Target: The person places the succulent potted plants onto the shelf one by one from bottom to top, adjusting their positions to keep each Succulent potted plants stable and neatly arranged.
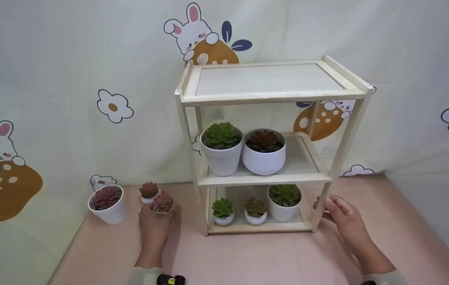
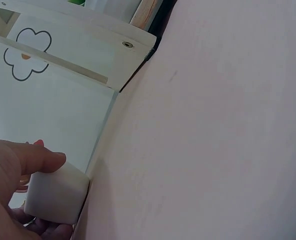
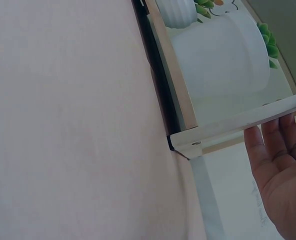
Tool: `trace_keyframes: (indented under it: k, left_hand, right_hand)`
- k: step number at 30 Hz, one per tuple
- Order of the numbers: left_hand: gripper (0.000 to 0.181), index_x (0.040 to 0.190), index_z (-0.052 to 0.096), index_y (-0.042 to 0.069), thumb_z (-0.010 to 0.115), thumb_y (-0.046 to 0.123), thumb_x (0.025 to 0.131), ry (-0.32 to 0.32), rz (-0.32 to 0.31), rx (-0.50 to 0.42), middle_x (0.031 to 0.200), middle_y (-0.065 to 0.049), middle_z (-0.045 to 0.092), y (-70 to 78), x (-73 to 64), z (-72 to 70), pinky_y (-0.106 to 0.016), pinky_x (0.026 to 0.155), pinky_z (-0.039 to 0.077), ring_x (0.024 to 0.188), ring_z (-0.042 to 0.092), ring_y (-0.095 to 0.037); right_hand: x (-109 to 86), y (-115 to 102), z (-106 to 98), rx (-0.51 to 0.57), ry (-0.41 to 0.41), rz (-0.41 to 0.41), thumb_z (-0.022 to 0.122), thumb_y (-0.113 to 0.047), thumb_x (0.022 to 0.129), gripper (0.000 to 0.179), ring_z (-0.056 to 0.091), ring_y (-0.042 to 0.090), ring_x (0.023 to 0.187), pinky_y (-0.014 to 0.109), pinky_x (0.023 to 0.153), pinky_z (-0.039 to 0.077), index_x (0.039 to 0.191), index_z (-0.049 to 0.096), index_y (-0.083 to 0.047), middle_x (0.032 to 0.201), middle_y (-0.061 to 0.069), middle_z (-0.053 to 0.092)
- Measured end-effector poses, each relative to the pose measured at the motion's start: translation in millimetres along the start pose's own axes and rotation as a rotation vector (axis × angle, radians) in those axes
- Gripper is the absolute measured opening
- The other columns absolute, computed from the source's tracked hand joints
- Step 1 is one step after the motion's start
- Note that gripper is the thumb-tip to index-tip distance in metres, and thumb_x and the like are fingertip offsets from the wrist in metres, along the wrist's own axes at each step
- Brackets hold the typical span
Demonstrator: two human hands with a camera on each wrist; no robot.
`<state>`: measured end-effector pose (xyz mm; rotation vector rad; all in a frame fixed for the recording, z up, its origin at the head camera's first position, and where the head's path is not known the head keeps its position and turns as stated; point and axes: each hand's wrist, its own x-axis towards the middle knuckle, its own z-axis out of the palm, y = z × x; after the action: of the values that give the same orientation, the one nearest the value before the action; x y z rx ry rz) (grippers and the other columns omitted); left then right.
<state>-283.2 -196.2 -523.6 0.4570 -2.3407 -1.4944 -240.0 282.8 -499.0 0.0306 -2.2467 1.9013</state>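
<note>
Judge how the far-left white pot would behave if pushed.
The white pot may tip if pushed high up, since it narrows toward its base. Its sides look smooth, so it could prove slippery to hold.

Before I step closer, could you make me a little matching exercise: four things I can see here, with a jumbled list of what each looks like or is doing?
Things:
1. left hand
2. right hand
3. rack
4. table

Descriptions:
A. pink
B. touching a post
C. holding a small pot
D. pale wood

Pairs: 1-C, 2-B, 3-D, 4-A
</note>
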Motion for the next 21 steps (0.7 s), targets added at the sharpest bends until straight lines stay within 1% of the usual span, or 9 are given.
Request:
trace_keyframes:
  k: [5, 9, 12, 16, 21]
  left_hand:
    - [0.067, 0.138, 0.046, -0.011, 0.079, 0.018, 0.087, -0.020, -0.017, -0.012, 0.132, -0.031, 0.051, 1.5, -0.9, -1.2, -0.060, 0.109, 0.040, 0.127, 0.049, -0.044]
    - [0.067, 0.138, 0.045, -0.011, 0.079, 0.014, 0.086, -0.015, -0.008, -0.017, 0.132, -0.031, 0.054, 5.0, -2.1, -2.3, -0.058, 0.111, 0.040, 0.127, 0.053, -0.044]
    - [0.067, 0.139, 0.044, -0.011, 0.077, 0.015, 0.087, -0.021, -0.005, -0.016, 0.134, -0.031, 0.052, 8.4, -2.9, -2.4, -0.058, 0.111, 0.040, 0.127, 0.051, -0.043]
    - [0.072, 0.142, 0.038, -0.012, 0.075, 0.018, 0.089, -0.051, -0.030, -0.015, 0.140, -0.031, 0.042, 11.5, -3.6, -2.1, -0.060, 0.112, 0.038, 0.130, 0.043, -0.044]
    - [0.074, 0.145, 0.035, -0.012, 0.074, 0.019, 0.090, -0.052, -0.040, -0.020, 0.142, -0.032, 0.040, 13.6, -4.9, -2.1, -0.061, 0.112, 0.037, 0.131, 0.042, -0.044]
  right_hand:
    - [-0.1, -0.1, -0.9, -0.002, -0.007, 0.005, 0.050, -0.025, 0.111, 0.037, 0.071, 0.009, 0.104, 0.026, 0.092, 0.060, 0.125, 0.064, 0.006, 0.106, 0.003, 0.074]
    - [0.1, -0.7, -1.3, -0.009, -0.012, 0.008, 0.049, -0.028, 0.111, 0.039, 0.070, 0.009, 0.106, 0.026, 0.092, 0.060, 0.126, 0.064, 0.005, 0.107, 0.004, 0.073]
    - [0.0, -1.0, -1.2, -0.011, -0.007, 0.008, 0.049, -0.028, 0.111, 0.039, 0.071, 0.009, 0.105, 0.026, 0.092, 0.060, 0.126, 0.064, 0.005, 0.107, 0.004, 0.074]
    - [-0.3, -0.6, -0.2, 0.009, 0.007, 0.009, 0.050, -0.024, 0.111, 0.035, 0.071, 0.009, 0.103, 0.025, 0.090, 0.060, 0.124, 0.066, 0.004, 0.105, 0.003, 0.074]
    - [-1.2, 0.3, 1.0, 0.031, 0.017, 0.016, 0.052, -0.022, 0.111, 0.034, 0.071, 0.009, 0.102, 0.025, 0.090, 0.060, 0.124, 0.066, 0.005, 0.104, 0.002, 0.074]
